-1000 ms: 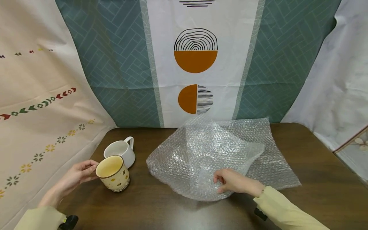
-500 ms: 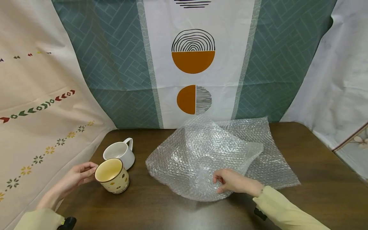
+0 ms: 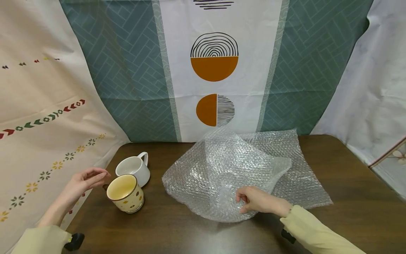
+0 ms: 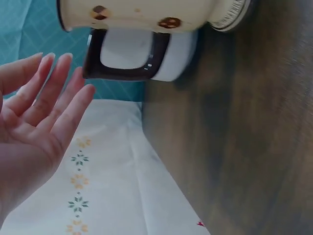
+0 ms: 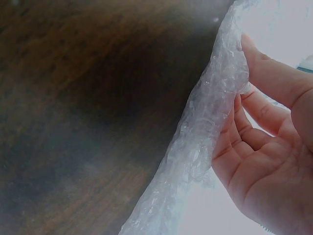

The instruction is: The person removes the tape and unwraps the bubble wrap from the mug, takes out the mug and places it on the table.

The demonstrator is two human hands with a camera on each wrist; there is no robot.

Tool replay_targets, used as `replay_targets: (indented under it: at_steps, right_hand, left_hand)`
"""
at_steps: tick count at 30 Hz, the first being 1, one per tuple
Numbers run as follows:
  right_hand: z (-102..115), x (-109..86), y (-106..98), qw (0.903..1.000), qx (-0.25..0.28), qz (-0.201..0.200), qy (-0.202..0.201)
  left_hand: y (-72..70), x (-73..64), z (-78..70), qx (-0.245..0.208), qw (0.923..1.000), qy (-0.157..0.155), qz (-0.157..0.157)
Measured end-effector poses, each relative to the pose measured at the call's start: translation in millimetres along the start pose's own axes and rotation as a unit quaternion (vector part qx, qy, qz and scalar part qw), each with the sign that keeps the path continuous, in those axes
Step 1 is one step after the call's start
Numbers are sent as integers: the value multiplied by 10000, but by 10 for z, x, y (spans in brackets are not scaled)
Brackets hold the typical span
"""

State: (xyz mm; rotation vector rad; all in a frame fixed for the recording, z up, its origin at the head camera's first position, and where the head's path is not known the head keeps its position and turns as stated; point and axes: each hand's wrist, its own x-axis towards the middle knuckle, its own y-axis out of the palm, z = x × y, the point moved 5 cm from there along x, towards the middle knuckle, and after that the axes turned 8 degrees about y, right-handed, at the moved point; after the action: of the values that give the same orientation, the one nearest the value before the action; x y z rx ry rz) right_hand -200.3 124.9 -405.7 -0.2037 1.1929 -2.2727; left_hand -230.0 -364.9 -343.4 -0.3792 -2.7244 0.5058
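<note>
My left hand (image 3: 85, 180) hovers just left of a cream-yellow mug (image 3: 127, 201) with a brown rim and small printed motifs. In the left wrist view its fingers (image 4: 68, 115) are spread loosely beside the mug's dark brown handle (image 4: 124, 73), holding nothing. A white mug (image 3: 136, 171) stands upright right behind the yellow one. My right hand (image 3: 258, 201) is at the near edge of a curved sheet of clear bubble wrap (image 3: 219, 169). In the right wrist view its thumb and curled fingers (image 5: 237, 147) grip the edge of the bubble wrap (image 5: 195, 132).
Under the front sheet, at the back right, lies another flat bubble-wrap sheet (image 3: 301, 183). Everything rests on a dark wooden table (image 3: 177, 229). A patterned cloth (image 3: 136, 70) hangs behind it, with a cream cloth (image 3: 47, 141) along the left side.
My left hand has let go of the yellow mug's handle and drawn slightly up and left. Both mugs stay in place, and my right hand keeps its position on the bubble wrap.
</note>
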Motion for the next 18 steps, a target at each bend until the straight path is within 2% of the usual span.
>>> replay_targets:
  at_steps: [6,9,13,18]
  right_hand:
    - [17,8,-1,10000,0,61,17]
    - [17,11,0,10000,-1,65,16]
    - [3,9,1,10000,-13,50,41]
    - [-10,6,6,10000,-57,23,25]
  left_hand:
    - [-41,106,-98,-427,9980,266,-393]
    - [-17,166,-197,-752,9955,347,-468]
    - [70,269,-340,-1047,9928,483,-321]
    - [195,388,-479,-782,9953,552,-141]
